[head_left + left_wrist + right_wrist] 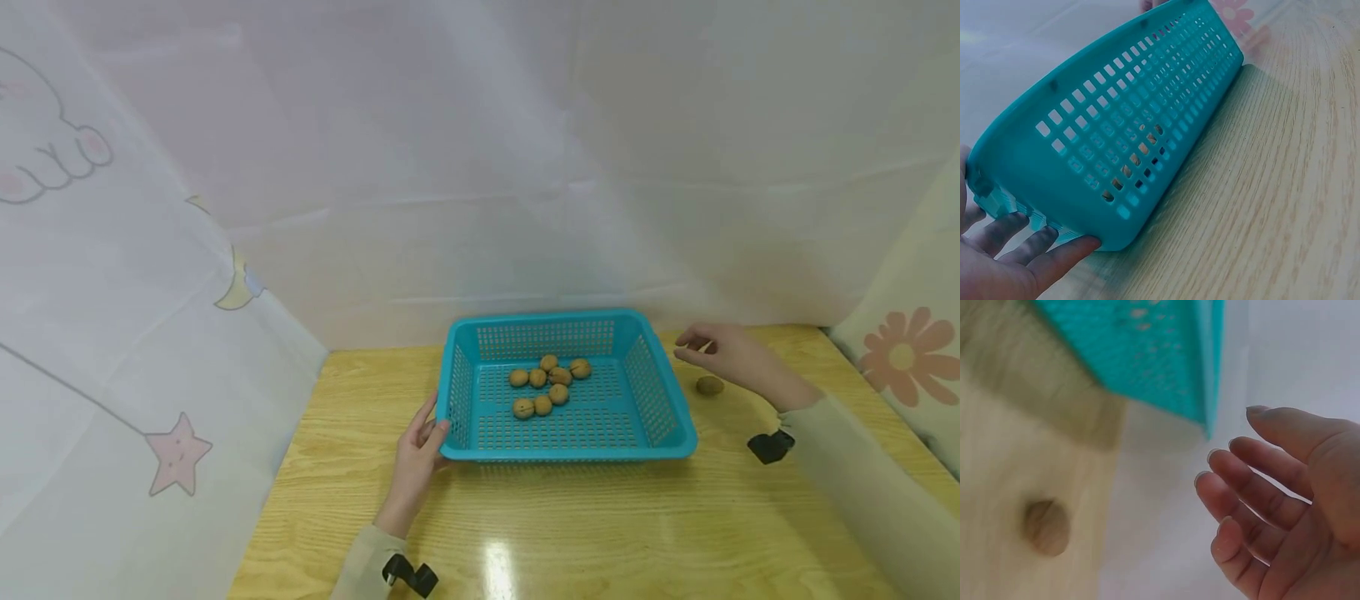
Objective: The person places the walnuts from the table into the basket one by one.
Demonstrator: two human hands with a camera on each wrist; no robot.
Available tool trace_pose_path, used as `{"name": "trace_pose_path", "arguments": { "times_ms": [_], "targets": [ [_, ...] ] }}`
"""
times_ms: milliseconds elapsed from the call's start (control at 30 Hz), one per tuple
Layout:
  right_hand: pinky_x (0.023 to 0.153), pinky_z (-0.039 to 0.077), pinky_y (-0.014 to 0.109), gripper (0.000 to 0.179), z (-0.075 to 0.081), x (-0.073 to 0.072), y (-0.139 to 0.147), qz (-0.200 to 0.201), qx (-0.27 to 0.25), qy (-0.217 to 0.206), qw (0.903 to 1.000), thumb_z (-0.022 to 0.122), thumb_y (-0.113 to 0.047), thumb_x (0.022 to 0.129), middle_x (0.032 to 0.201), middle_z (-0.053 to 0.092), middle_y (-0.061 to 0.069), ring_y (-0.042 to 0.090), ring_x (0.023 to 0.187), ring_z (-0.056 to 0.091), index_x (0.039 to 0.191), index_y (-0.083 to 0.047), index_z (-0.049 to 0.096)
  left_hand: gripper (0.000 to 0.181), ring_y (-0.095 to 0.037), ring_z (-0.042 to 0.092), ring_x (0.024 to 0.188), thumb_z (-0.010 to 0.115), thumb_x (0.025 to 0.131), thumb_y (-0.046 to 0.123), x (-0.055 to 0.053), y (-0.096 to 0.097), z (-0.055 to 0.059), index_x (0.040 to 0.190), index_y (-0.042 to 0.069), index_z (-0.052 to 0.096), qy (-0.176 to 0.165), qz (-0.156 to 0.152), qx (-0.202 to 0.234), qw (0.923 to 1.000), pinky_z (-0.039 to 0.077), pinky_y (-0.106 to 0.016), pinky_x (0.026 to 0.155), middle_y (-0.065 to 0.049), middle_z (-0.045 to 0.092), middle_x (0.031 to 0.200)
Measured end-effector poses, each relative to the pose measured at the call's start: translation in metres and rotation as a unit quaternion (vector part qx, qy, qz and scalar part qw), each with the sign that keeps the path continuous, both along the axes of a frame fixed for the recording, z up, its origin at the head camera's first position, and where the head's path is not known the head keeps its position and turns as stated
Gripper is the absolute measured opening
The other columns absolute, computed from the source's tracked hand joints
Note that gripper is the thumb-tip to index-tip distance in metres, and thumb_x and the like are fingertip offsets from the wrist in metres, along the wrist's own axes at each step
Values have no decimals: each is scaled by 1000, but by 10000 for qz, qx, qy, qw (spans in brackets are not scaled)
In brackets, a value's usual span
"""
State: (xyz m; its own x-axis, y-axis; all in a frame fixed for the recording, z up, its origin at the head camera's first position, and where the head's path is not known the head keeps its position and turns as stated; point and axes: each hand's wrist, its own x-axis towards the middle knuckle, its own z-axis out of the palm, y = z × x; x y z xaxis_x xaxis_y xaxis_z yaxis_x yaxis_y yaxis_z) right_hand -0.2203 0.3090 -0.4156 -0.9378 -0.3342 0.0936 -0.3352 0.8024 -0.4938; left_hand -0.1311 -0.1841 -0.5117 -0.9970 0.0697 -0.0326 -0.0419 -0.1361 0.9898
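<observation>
A blue plastic basket (566, 454) with slotted walls stands on the table, several walnuts (558, 394) lying on its floor. At its left side my left hand (416, 450) holds the basket, thumb over the rim and fingers against the outer wall. In the left wrist view, the fingertips (1088, 244) touch the basket's end near its bottom corner. Beyond the right rim, my right hand (723, 354) hovers with loosely bent fingers and nothing in them. A single walnut (709, 385) lies on the table just below that hand, blurred in the right wrist view.
The wooden table (345, 500) carries the basket near its back edge. Behind it hangs a pale cloth (525, 167), with printed cloth at left and right, including a flower (903, 354) on the right side. Black wrist straps (771, 447) sit over both sleeves.
</observation>
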Motion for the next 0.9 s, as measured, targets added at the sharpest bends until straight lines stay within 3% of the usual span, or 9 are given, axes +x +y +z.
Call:
{"name": "trace_pose_path", "arguments": {
  "times_ms": [467, 733, 900],
  "targets": [
    [79, 57, 59, 46, -61, 6, 54, -91, 179, -534, 9984, 69, -28, 102, 125, 65, 33, 39, 95, 68, 131, 7, 65, 62, -49, 63, 123, 58, 109, 19, -1, 1, 3, 165, 17, 33, 51, 49, -45, 10000, 62, -52, 87, -30, 53, 149],
    [73, 56, 46, 47, -75, 7, 61, -61, 191, -780, 9968, 68, -27, 103, 121, 67, 27, 33, 94, 67, 134, 8, 62, 62, -49, 62, 124, 58, 109, 20, 1, 1, 3, 165, 17, 32, 30, 39, -8, 10000, 61, -54, 88, -31, 52, 149],
    [75, 57, 51, 43, -81, 7, 62, -187, 157, -926, 9954, 64, -31, 105, 115, 68, 23, 35, 97, 66, 131, 4, 63, 62, -49, 63, 123, 58, 109, 20, 1, 2, 3, 165, 16, 32, 34, 41, -18, 10000, 61, -55, 87, -31, 53, 148]
  ]
}}
